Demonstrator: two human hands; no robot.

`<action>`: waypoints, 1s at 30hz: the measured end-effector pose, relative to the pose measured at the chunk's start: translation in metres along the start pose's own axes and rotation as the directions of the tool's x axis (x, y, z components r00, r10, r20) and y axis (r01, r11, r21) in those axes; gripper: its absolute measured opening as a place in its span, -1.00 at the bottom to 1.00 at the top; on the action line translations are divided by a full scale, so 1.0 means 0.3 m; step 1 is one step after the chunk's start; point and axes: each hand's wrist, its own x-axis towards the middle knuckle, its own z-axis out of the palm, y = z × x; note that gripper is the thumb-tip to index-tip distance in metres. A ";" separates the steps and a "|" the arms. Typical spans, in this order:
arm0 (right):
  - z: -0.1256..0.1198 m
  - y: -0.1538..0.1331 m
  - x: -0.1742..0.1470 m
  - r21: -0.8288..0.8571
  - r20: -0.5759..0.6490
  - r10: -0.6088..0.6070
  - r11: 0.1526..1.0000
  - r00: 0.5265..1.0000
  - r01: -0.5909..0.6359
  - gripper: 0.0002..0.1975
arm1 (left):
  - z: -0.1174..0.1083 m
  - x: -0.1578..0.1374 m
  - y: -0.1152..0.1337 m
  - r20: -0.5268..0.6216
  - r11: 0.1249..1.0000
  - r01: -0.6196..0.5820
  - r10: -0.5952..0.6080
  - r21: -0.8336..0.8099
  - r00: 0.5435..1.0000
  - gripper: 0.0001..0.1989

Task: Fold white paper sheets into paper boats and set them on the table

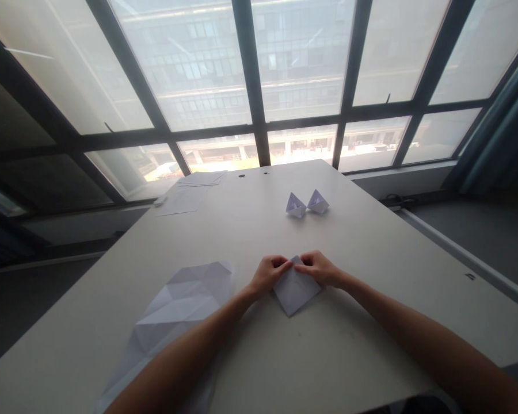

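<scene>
A folded white paper square is held over the table with one corner toward me. My left hand pinches its upper left edge, thumb close to the far corner. On the upper right edge my right hand grips the same paper, its fingers bent and its thumb on top. The two thumbs almost meet near the far tip. Beyond the hands stand two folded paper boats, side by side. Under and beside my left forearm lies a large creased paper sheet, partly hidden by the arm.
The white table narrows toward tall framed windows. Flat paper sheets lie at its far left. A small dark mark is on the right side. A blue curtain hangs at the far right.
</scene>
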 end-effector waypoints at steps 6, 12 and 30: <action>0.025 0.008 0.005 0.026 -0.198 0.051 0.999 0.979 -0.047 -0.56 | -0.018 0.003 0.006 0.152 0.998 0.027 -0.018 -0.059 0.988 -0.60; 0.017 0.013 0.007 0.079 -0.269 0.064 0.996 0.961 -0.044 -0.55 | -0.023 -0.002 0.011 0.078 0.992 0.073 -0.065 -0.102 0.995 -0.59; 0.005 0.005 -0.003 0.121 -0.161 0.043 0.992 0.986 -0.024 -0.59 | -0.030 -0.003 0.010 0.173 0.999 -0.004 -0.001 0.032 0.985 -0.49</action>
